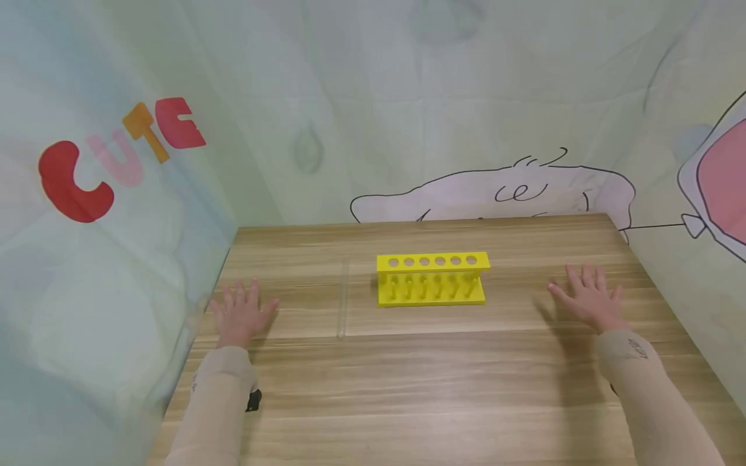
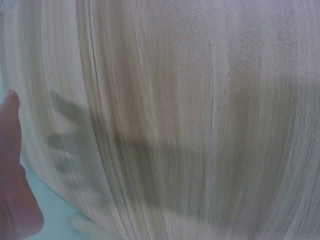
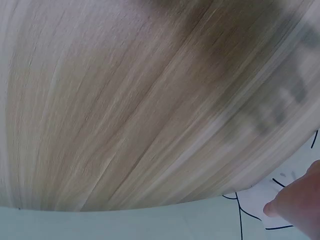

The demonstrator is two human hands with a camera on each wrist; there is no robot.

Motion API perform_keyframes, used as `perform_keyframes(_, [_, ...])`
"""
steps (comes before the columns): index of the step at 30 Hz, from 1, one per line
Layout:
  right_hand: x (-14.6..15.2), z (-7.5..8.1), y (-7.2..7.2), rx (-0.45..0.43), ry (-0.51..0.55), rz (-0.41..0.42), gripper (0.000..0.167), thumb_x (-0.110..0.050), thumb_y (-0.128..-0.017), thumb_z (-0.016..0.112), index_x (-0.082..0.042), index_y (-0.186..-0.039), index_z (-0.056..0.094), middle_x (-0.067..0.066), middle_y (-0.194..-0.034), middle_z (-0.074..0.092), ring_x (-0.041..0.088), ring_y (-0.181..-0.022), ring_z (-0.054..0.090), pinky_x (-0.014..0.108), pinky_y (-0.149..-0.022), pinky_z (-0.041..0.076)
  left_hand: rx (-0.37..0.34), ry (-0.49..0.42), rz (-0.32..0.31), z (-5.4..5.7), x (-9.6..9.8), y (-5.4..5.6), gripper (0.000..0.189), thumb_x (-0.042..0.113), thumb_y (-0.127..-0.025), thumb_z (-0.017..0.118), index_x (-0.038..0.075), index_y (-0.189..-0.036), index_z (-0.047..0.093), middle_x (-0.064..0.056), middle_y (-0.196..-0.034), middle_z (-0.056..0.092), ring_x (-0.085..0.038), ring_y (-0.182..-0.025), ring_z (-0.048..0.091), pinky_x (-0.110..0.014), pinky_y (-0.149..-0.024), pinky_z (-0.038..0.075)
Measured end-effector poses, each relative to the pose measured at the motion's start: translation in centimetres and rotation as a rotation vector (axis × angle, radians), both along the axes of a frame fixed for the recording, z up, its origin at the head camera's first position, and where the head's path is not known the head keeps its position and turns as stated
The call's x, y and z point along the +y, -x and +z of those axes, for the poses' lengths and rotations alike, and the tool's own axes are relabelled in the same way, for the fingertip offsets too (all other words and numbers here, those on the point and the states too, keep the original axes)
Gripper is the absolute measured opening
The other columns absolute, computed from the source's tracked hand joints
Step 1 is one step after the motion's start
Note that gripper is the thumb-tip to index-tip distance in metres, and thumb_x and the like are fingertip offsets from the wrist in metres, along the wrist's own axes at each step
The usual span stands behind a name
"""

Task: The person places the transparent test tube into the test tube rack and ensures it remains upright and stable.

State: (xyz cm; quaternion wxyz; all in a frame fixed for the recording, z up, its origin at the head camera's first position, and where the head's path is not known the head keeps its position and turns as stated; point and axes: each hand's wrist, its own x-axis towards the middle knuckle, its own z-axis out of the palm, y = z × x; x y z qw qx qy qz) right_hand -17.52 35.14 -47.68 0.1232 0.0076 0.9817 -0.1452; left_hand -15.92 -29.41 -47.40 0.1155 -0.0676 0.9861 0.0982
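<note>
A yellow test tube rack point(image 1: 431, 301) stands on the wooden table point(image 1: 419, 388), with a row of round holes along its top and a row of pegs below. To its left lies a clear glass tube point(image 1: 343, 298), long and thin, pointing away from me. My left hand point(image 1: 240, 317) is spread over the table's left side, left of the tube, holding nothing. Over on the right side, my right hand point(image 1: 591, 301) is also spread with straight fingers and grips nothing. Both wrist views show mostly tabletop, hand shadows and part of a hand.
A printed cloth backdrop point(image 1: 326, 116) with letters and drawings hangs behind the table and on both sides. A small black object point(image 1: 253, 400) shows beside the left sleeve point(image 1: 218, 401). The table's far edge runs behind the rack.
</note>
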Motion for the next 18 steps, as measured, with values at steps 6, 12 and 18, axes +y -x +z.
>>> perform_keyframes(6, [-0.6,0.5,0.3,-0.007,0.05,-0.014,0.083,-0.062,-0.086,0.022,-0.006,-0.141,-0.005,0.031,-0.141,-0.011,0.05,-0.126,-0.017,0.073,-0.089,-0.009,-0.006,0.007,0.001,-0.1,0.1,0.0,0.078,0.058,-0.088,0.025,0.005,-0.141,0.003,-0.031,-0.142,-0.005,-0.051,-0.127,-0.013,-0.068,-0.096,-0.012])
perform_keyframes(12, [-1.1,0.7,0.5,0.012,0.075,-0.017,0.083,-0.061,-0.087,0.023,-0.004,-0.141,-0.005,0.033,-0.141,-0.007,0.052,-0.126,-0.013,0.073,-0.09,-0.006,-0.026,-0.005,-0.013,-0.2,0.5,0.2,0.078,0.057,-0.089,0.025,0.004,-0.141,0.005,-0.031,-0.142,-0.003,-0.052,-0.127,-0.009,-0.067,-0.097,-0.009])
perform_keyframes(18, [-1.5,0.4,0.7,0.073,0.083,-0.002,0.081,-0.058,-0.088,0.025,-0.002,-0.141,0.001,0.034,-0.141,0.002,0.052,-0.127,-0.004,0.073,-0.091,0.0,-0.028,-0.005,-0.036,-0.7,0.7,0.6,0.078,0.059,-0.088,0.023,0.005,-0.142,0.005,-0.03,-0.143,-0.001,-0.051,-0.128,-0.007,-0.067,-0.097,-0.009])
